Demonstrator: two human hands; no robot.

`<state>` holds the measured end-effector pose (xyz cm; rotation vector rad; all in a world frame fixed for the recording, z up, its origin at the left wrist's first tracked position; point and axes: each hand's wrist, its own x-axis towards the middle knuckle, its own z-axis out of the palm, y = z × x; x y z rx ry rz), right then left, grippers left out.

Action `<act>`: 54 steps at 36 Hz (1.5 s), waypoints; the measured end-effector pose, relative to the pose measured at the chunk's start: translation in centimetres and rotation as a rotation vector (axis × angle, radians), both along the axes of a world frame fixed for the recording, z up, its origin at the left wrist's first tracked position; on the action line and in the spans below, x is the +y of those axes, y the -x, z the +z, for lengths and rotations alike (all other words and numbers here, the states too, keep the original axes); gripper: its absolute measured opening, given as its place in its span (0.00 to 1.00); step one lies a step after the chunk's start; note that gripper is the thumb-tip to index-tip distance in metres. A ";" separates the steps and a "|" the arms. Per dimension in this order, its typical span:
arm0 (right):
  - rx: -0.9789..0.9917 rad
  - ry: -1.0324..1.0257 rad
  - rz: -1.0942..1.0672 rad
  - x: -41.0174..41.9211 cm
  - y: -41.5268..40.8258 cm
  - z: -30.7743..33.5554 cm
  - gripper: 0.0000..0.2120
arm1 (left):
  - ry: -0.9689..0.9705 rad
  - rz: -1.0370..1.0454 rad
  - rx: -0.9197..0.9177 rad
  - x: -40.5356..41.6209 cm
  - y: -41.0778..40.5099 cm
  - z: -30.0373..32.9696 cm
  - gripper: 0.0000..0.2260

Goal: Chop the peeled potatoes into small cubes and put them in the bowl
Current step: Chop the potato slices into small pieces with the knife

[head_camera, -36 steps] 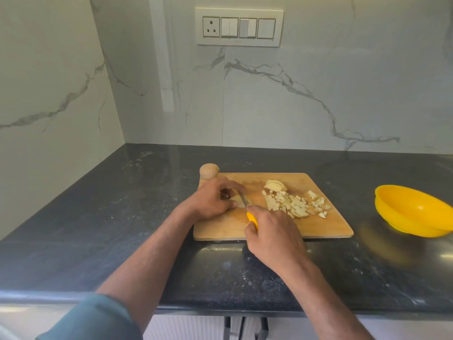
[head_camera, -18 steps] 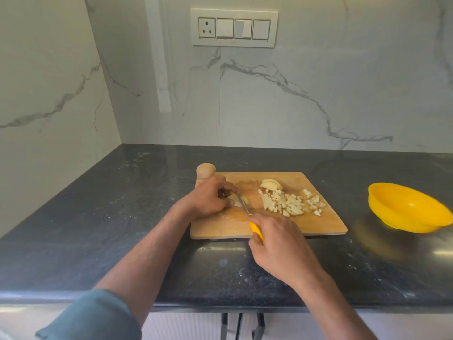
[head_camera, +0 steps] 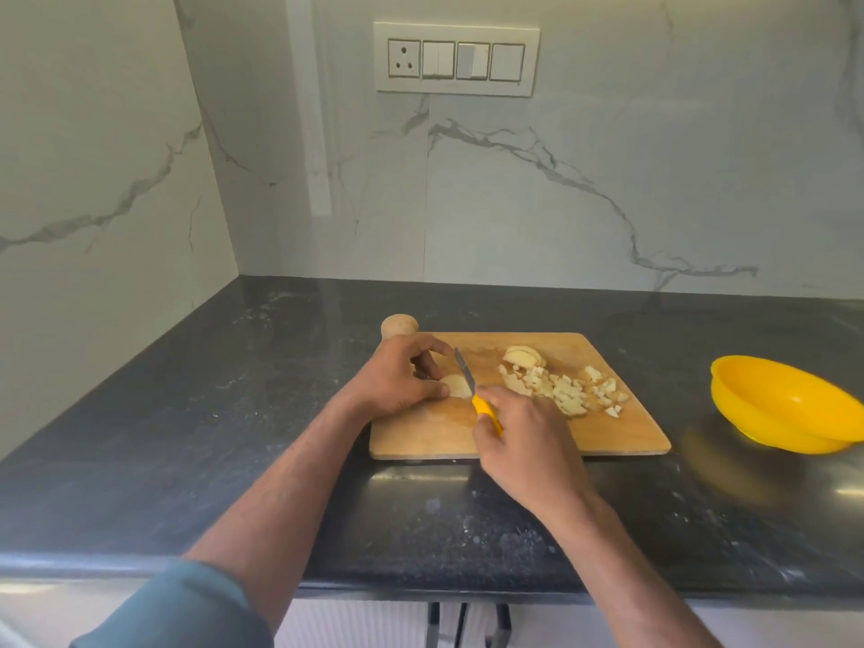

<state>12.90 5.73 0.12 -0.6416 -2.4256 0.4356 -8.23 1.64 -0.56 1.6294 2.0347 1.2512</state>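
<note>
A wooden cutting board (head_camera: 622, 434) lies on the dark counter. My left hand (head_camera: 397, 376) holds a pale potato piece (head_camera: 456, 385) down on the board's left part, fingers curled over it. My right hand (head_camera: 523, 441) grips the yellow handle of a small knife (head_camera: 486, 411); its blade rests against the right side of that piece. A heap of small potato cubes (head_camera: 568, 390) lies in the board's middle, with larger potato slices (head_camera: 521, 355) behind it. An empty yellow bowl (head_camera: 785, 404) sits on the counter to the right of the board.
The board's round wooden handle knob (head_camera: 399, 326) sticks up at its far left corner. Marble walls close off the back and left. A switch panel (head_camera: 456, 58) is on the back wall. The dark counter (head_camera: 210, 390) ends at a front edge near me.
The knife blade has shifted slightly along the potato piece under my left hand. My right hand stays on the handle, and the view has tilted a little.
</note>
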 end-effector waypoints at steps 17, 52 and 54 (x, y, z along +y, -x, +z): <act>-0.137 -0.075 -0.040 -0.6 0.7 0.2 0.22 | 0.052 -0.032 0.036 0.2 0.1 0.1 0.16; 0.047 0.105 -0.035 -0.6 -2.5 0.6 0.18 | 0.067 0.038 -0.009 -0.2 -0.1 0.5 0.20; 0.006 0.065 -0.036 -0.7 -1.3 0.8 0.19 | 0.057 0.048 -0.027 -0.3 0.2 0.5 0.20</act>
